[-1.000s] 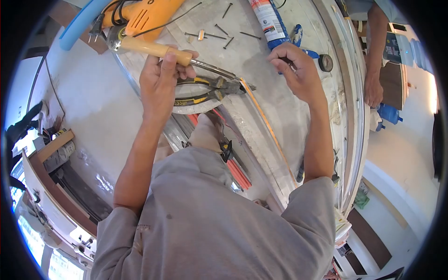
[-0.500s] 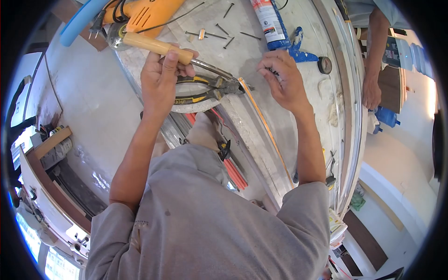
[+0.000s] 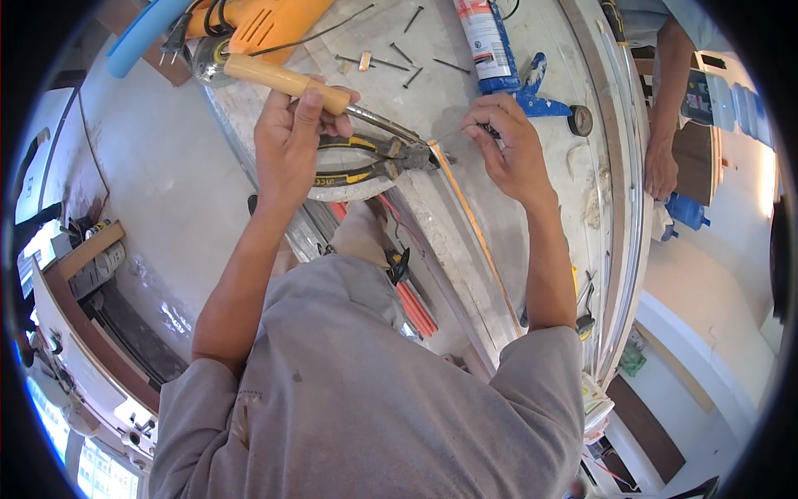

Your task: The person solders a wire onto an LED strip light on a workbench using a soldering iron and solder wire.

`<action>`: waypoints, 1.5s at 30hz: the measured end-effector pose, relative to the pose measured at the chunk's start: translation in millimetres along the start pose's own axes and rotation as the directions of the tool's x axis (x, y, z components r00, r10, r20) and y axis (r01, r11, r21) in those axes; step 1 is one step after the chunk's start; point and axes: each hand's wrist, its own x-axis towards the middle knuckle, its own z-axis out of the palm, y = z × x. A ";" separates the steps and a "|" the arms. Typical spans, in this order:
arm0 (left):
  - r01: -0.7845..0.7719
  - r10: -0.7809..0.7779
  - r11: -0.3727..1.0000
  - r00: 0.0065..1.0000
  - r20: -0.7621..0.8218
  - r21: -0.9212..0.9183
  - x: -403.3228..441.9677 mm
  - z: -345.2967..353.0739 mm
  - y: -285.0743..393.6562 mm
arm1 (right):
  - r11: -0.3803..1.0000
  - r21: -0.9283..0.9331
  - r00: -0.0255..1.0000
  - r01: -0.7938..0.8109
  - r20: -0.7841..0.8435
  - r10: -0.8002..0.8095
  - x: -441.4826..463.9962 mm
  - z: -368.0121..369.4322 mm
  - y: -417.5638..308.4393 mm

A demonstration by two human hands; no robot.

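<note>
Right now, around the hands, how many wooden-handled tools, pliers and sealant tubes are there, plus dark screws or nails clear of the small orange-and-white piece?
Wooden-handled tool: 1
Pliers: 1
Sealant tube: 1
Screws or nails clear of that piece: 4
Total: 7

The left grip (image 3: 285,150) is held just beside the handle ends of the pliers (image 3: 399,158), its fingers curled and its thumb laid along them. The right grip (image 3: 511,151) is raised beyond the pliers' tip, with fingers bent inward and thumb drawn toward the index finger. The left forearm (image 3: 249,270) and right forearm (image 3: 550,262) are kept bare, one on each side of the pliers.
</note>
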 end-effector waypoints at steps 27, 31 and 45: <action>0.023 -0.019 0.972 1.000 0.019 -0.233 1.2 -11.7 -5.9 | 0.856 0.267 0.863 -0.443 0.386 0.326 27.6 -57.4 -20.0; 0.025 -0.025 0.971 1.000 0.006 -0.238 0.9 -11.2 -0.7 | 0.750 0.460 0.869 -0.476 0.374 0.323 18.0 -58.5 -7.9; 0.036 -0.027 0.971 0.999 0.040 -0.236 2.7 -12.1 -2.0 | 0.833 0.371 0.881 -0.410 0.399 0.256 58.9 -51.9 -2.9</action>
